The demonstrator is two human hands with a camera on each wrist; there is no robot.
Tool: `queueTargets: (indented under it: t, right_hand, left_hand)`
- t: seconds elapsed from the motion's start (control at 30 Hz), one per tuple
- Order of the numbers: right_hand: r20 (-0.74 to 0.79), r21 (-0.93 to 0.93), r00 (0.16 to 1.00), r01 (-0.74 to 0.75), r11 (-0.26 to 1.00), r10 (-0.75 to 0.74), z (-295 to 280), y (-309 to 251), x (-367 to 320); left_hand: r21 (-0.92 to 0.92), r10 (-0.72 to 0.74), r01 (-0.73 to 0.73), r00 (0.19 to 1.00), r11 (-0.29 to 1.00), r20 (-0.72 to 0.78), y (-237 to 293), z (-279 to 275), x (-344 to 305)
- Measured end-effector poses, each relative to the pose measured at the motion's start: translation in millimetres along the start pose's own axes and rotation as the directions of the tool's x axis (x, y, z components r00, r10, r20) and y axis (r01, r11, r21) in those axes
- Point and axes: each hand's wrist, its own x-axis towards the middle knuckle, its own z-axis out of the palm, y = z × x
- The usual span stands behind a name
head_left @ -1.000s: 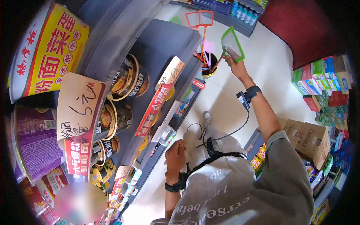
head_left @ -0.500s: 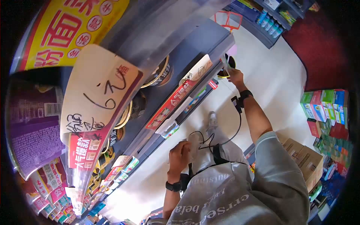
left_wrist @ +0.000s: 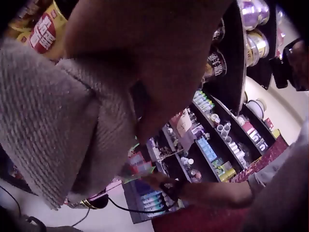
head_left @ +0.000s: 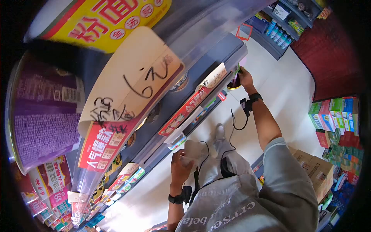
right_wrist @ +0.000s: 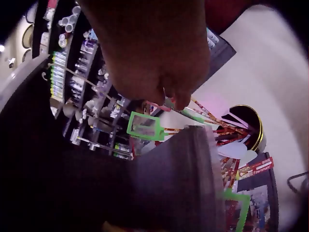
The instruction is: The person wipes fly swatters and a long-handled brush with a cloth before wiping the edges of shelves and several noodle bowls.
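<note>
My right hand (head_left: 246, 79) is stretched out low past the end of the shelf, pinching the green frame of a mesh fly swatter (right_wrist: 192, 115). Close to it stands a dark bucket with a gold rim (right_wrist: 263, 140), where several swatters with patterned orange handles (right_wrist: 217, 117) lean. Another green-framed swatter (right_wrist: 145, 126) sticks out to the side in the right wrist view. Down by the shelf, my left hand (head_left: 181, 170) grips a pale ribbed cloth (left_wrist: 63, 125), which hangs from the fingers.
A shelf (head_left: 216, 48) with tub noodles and price tags (head_left: 131, 83) runs along my left. Stacked cartons (head_left: 315, 170) and colourful boxes (head_left: 334, 116) stand on the right. A cable (head_left: 234, 131) hangs from the right wrist. Spray cans (head_left: 279, 35) line a far shelf.
My right hand has brought the green swatter down and toward the shelf end, beside the bucket. The left hand keeps the cloth. The view has shifted closer to the shelf.
</note>
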Motion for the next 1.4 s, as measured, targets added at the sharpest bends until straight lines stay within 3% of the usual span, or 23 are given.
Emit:
queueTargets:
  t: [0.03, 0.1, 0.17, 0.23, 0.27, 0.3, 0.33, 0.4, 0.43, 0.47, 0.57, 0.67, 0.77, 0.9, 1.03, 1.13, 1.23, 1.27, 1.37, 1.4]
  right_hand:
    - [-0.033, 0.006, 0.999, 0.039, 0.999, -0.039, -1.8, -0.2, -0.6]
    - [0.115, -0.272, 0.985, 0.155, 0.95, -0.128, -4.4, 2.0, -8.8]
    - [0.271, -0.511, 0.948, 0.291, 0.809, -0.17, 0.8, 10.4, -28.4]
    - [0.428, -0.159, 0.9, -0.013, 0.987, 0.081, 14.7, 19.9, -78.6]
    - [0.631, 0.121, 0.766, -0.257, 0.959, 0.126, 12.7, 4.8, -111.8]
    - [0.75, 0.295, 0.659, -0.242, 0.925, -0.067, 30.1, 29.8, -138.2]
    - [0.804, -0.059, 0.59, -0.037, 0.998, 0.07, 16.2, -32.6, -175.9]
    - [0.845, 0.09, 0.497, 0.234, 0.968, -0.198, 14.8, -64.2, -241.0]
    - [0.886, 0.019, 0.447, 0.225, 0.974, -0.121, 6.8, -109.6, -269.9]
    - [0.889, -0.045, 0.454, 0.218, 0.975, -0.061, -14.6, -173.7, -296.4]
    - [0.787, -0.115, 0.6, 0.368, 0.923, -0.141, -29.8, -255.8, -361.7]
    - [0.642, 0.098, 0.61, 0.535, 0.839, -0.464, -22.8, -291.8, -417.4]
    - [0.633, 0.041, 0.719, 0.339, 0.94, -0.286, -17.7, -319.9, -464.0]
    - [0.547, 0.017, 0.799, 0.287, 0.958, -0.249, -13.3, -315.4, -504.7]
    - [0.609, 0.001, 0.757, 0.298, 0.955, -0.237, -29.2, -321.5, -526.8]
    - [0.582, 0.03, 0.767, 0.311, 0.95, -0.27, -32.1, -316.9, -543.1]
    - [0.591, 0.063, 0.74, 0.353, 0.933, -0.32, -46.1, -322.0, -549.4]
    - [0.602, 0.077, 0.725, 0.366, 0.928, -0.336, -51.7, -324.6, -551.8]
    - [0.555, 0.441, 0.725, 0.16, 0.883, -0.409, -61.8, -324.3, -563.2]
    - [0.596, 0.467, 0.696, 0.105, 0.878, -0.401, -72.7, -333.4, -565.1]
  left_hand:
    - [0.022, 0.021, -0.021, 1.0, 1.0, -0.01, -3.5, -1.5, -3.3]
    - [0.022, -0.011, 0.011, 1.0, 1.0, 0.0, -21.4, -2.1, -11.0]
    - [0.036, 0.016, -0.017, 1.0, 0.999, 0.017, -31.0, -8.3, -16.8]
    - [0.067, 0.109, -0.112, 0.993, 0.991, 0.045, -35.6, -18.4, -19.3]
    - [0.011, 0.118, -0.119, 0.991, 0.993, 0.067, -38.4, -22.7, -19.6]
    - [-0.044, 0.127, -0.124, 0.988, 0.991, 0.091, -40.5, -26.7, -19.6]
    - [-0.098, 0.139, -0.127, 0.984, 0.987, 0.116, -42.4, -31.7, -19.7]
    - [-0.172, 0.179, -0.152, 0.972, 0.973, 0.154, -42.2, -45.1, -20.3]
    - [-0.21, 0.2, -0.163, 0.965, 0.964, 0.17, -42.3, -53.8, -20.3]
    - [-0.166, 0.253, -0.224, 0.95, 0.96, 0.18, -44.5, -64.2, -20.8]
    - [-0.199, 0.348, -0.326, 0.933, 0.924, 0.09, -56.1, -87.9, -25.2]
    - [-0.296, 0.42, -0.39, 0.907, 0.872, 0.041, -67.7, -105.8, -36.3]
    - [-0.336, 0.502, -0.453, 0.862, 0.826, 0.072, -78.4, -117.5, -51.1]
    - [-0.303, 0.505, -0.44, 0.843, 0.845, 0.184, -76.0, -151.9, -82.0]
    - [-0.217, 0.659, -0.639, 0.751, 0.738, 0.028, -101.4, -167.0, -93.3]
    - [-0.319, 0.604, -0.529, 0.767, 0.786, 0.217, -107.2, -186.4, -109.1]
    - [-0.487, 0.52, -0.366, 0.824, 0.793, 0.226, -103.7, -194.8, -129.7]
    - [-0.579, 0.459, -0.225, 0.837, 0.783, 0.296, -110.5, -192.6, -132.8]
    - [-0.577, 0.556, -0.186, 0.604, 0.795, 0.571, -131.7, -197.7, -136.7]
    - [-0.544, 0.53, -0.162, 0.565, 0.823, 0.633, -132.1, -196.5, -141.2]
